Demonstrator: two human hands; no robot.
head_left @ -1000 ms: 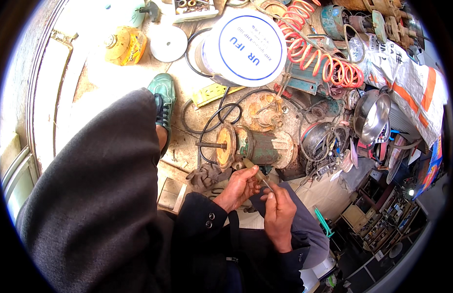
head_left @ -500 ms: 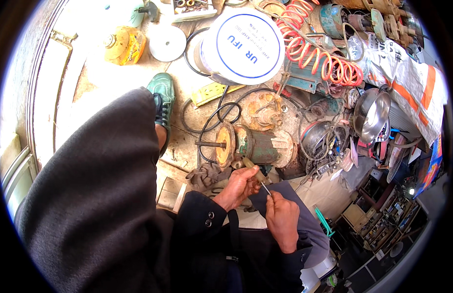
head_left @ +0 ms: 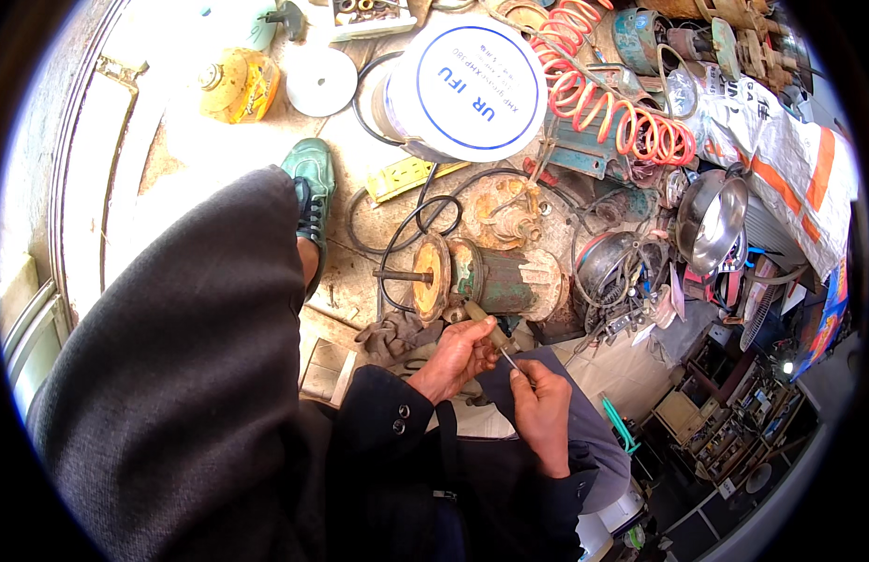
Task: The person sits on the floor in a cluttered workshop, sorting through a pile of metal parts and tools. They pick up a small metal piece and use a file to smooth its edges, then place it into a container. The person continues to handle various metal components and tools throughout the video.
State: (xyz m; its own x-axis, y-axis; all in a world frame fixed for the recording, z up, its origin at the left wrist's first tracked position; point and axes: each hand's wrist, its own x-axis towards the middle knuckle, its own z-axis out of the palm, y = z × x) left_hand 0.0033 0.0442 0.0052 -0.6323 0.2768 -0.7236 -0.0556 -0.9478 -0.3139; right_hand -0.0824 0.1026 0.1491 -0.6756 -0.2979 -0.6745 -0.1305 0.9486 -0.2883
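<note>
My left hand (head_left: 453,360) is closed around what looks like a screwdriver (head_left: 500,340) with a dull yellow handle. Its thin metal shaft runs down to the right into my right hand (head_left: 545,407), whose thumb and fingers pinch it; the tip is hidden there. Both hands are held over my lap. Just beyond them, an old green electric motor (head_left: 498,279) lies on its side, its rusty flange and bare shaft (head_left: 404,275) pointing left. A crumpled grey-brown glove or rag (head_left: 397,335) lies left of the motor, beside my left hand.
A rusty casting (head_left: 500,214) sits behind the motor, with black cable (head_left: 418,225) looping nearby. Farther back are a white-lidded bucket (head_left: 477,89), a red coiled hose (head_left: 631,122) and a yellow jug (head_left: 240,86). A metal bowl (head_left: 714,221) stands among clutter at right.
My right hand has shifted very slightly up and left along the shaft. The left hand keeps its hold on the handle, and everything else stays put.
</note>
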